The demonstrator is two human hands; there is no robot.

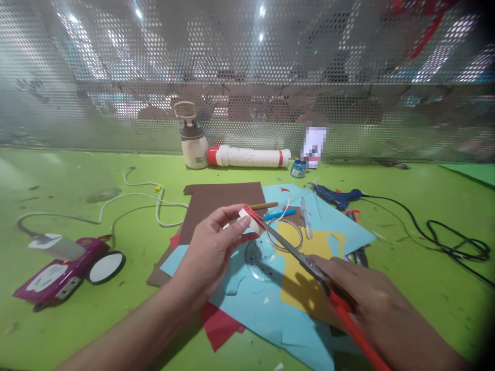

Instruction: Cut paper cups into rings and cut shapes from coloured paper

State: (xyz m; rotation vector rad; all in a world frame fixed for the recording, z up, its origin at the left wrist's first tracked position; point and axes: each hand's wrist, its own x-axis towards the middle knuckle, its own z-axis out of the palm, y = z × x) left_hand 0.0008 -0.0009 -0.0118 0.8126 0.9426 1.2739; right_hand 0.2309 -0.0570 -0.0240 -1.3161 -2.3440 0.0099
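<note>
My left hand (212, 252) pinches a small white piece with a red edge (250, 217) above the papers. My right hand (367, 304) grips red-handled scissors (305, 263); their blades reach up to the white piece and touch it. A thin curled strip hangs from the piece. Below lie a light blue sheet (266, 304), a yellow sheet (305, 278), a brown sheet (220, 203) and a red sheet (218, 324). A clear round protractor (259, 257) rests on the blue sheet.
On the green table (77, 319): a purple toy car (64, 270) at left with a white cable (131, 198), a blue glue gun (336, 197) with black cord at right, pens, a cream bottle (193, 139), a white-and-red tube (249, 156) and a small jar by the perforated metal wall.
</note>
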